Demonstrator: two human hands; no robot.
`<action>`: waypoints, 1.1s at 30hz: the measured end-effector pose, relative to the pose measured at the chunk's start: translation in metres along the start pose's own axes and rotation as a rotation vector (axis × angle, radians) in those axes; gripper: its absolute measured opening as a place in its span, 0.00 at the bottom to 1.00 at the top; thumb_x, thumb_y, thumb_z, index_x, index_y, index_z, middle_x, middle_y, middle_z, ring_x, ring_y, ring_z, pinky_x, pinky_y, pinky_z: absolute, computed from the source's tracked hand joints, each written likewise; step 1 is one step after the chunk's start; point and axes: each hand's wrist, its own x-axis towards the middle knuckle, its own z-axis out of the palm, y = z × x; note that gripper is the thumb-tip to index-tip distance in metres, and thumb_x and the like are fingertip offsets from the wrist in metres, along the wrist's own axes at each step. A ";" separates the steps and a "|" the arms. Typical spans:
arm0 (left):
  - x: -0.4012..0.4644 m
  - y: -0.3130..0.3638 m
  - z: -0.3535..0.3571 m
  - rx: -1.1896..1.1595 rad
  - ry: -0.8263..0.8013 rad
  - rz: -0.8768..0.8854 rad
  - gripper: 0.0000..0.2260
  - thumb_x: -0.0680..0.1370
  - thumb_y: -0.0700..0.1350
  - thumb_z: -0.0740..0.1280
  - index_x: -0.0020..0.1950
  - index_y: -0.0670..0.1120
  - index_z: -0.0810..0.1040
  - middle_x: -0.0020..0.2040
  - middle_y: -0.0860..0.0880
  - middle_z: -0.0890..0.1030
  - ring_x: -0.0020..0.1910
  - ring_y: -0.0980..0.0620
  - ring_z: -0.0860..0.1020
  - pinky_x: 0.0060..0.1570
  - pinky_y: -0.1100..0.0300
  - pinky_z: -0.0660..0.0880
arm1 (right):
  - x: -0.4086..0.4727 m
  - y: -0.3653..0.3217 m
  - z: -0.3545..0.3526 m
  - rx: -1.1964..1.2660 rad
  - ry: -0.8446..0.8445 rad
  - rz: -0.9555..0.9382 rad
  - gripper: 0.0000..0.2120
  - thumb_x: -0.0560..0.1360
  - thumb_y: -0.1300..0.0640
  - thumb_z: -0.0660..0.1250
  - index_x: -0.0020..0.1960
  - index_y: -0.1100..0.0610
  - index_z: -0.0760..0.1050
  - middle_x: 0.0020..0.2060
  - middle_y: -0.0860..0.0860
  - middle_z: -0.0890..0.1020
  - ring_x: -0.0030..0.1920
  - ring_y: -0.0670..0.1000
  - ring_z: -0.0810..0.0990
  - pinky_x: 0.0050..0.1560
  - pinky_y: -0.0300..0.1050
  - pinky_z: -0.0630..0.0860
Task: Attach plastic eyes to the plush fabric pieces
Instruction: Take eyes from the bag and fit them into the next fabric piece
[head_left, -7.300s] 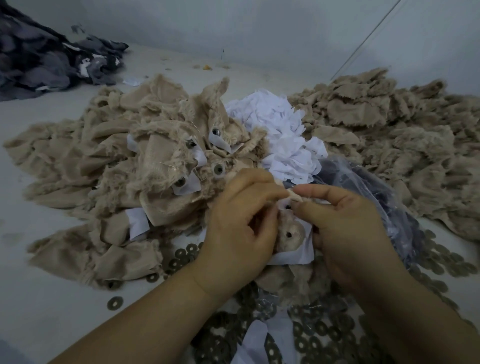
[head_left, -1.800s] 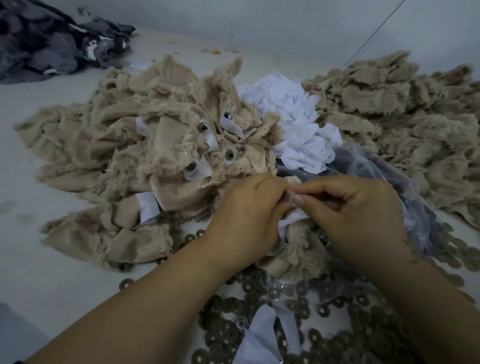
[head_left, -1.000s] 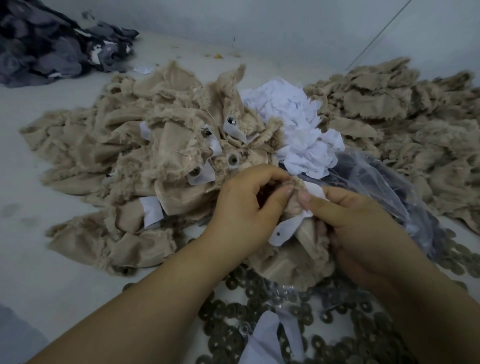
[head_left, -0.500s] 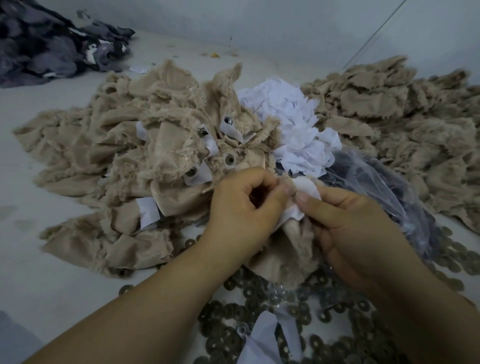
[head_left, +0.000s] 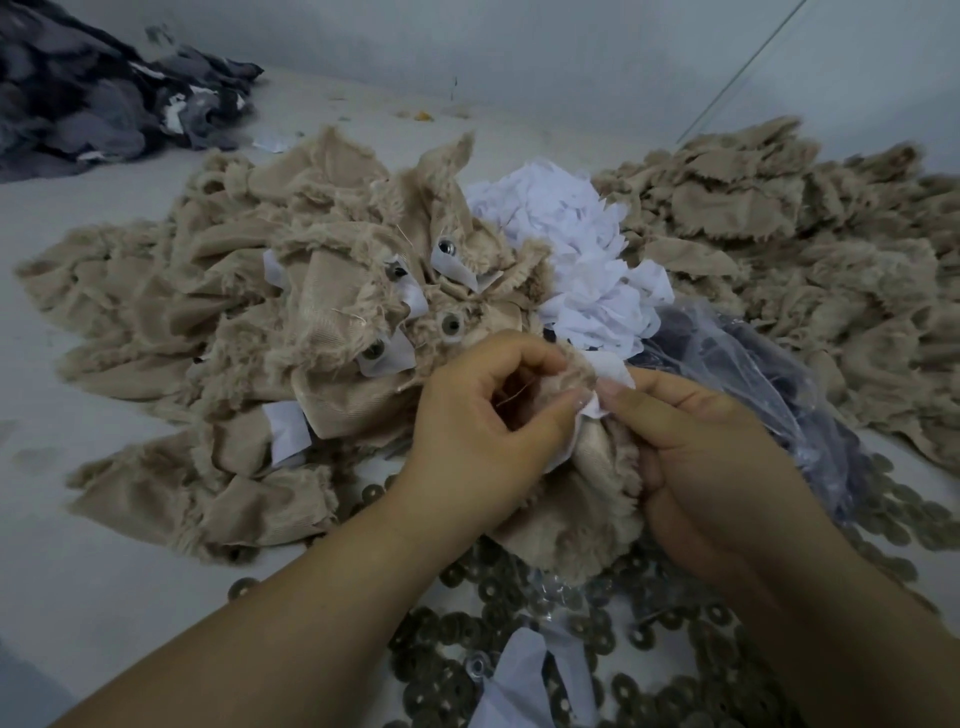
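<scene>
Left hand (head_left: 483, 431) and right hand (head_left: 711, 467) are pinching a beige plush piece (head_left: 587, 499) with a white backing patch (head_left: 610, 374). Washers (head_left: 519, 649) are lying below; finished pieces with eyes (head_left: 451, 325) are piling behind.

Beige plush piece (head_left: 582, 499), bunched, white-backed

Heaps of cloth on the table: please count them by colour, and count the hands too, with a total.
Beige plush heaps: 2, one left, one right
White scrap heap: 1
Dark grey cloth heap: 1
Hands, both holding a beige plush piece: 2, left hand, right hand
Total: 6
</scene>
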 end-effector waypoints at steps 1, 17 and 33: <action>0.000 -0.001 0.000 -0.002 0.014 -0.019 0.06 0.72 0.40 0.72 0.45 0.50 0.80 0.41 0.53 0.81 0.40 0.56 0.80 0.41 0.62 0.77 | 0.000 0.000 0.001 0.026 -0.022 0.009 0.20 0.68 0.56 0.69 0.52 0.70 0.79 0.46 0.67 0.85 0.43 0.60 0.86 0.42 0.49 0.84; 0.003 -0.002 -0.003 -0.027 -0.078 -0.049 0.09 0.73 0.41 0.74 0.52 0.44 0.82 0.49 0.50 0.83 0.51 0.51 0.81 0.51 0.57 0.78 | 0.000 0.001 -0.001 0.017 -0.027 0.012 0.18 0.62 0.64 0.71 0.52 0.67 0.81 0.46 0.63 0.86 0.47 0.58 0.87 0.43 0.45 0.84; 0.003 -0.004 -0.002 -0.197 0.064 -0.238 0.08 0.81 0.43 0.62 0.44 0.42 0.73 0.30 0.45 0.75 0.26 0.53 0.73 0.26 0.60 0.72 | 0.005 0.001 -0.005 -0.067 0.089 -0.032 0.12 0.70 0.73 0.68 0.51 0.64 0.81 0.44 0.61 0.87 0.43 0.56 0.88 0.37 0.43 0.83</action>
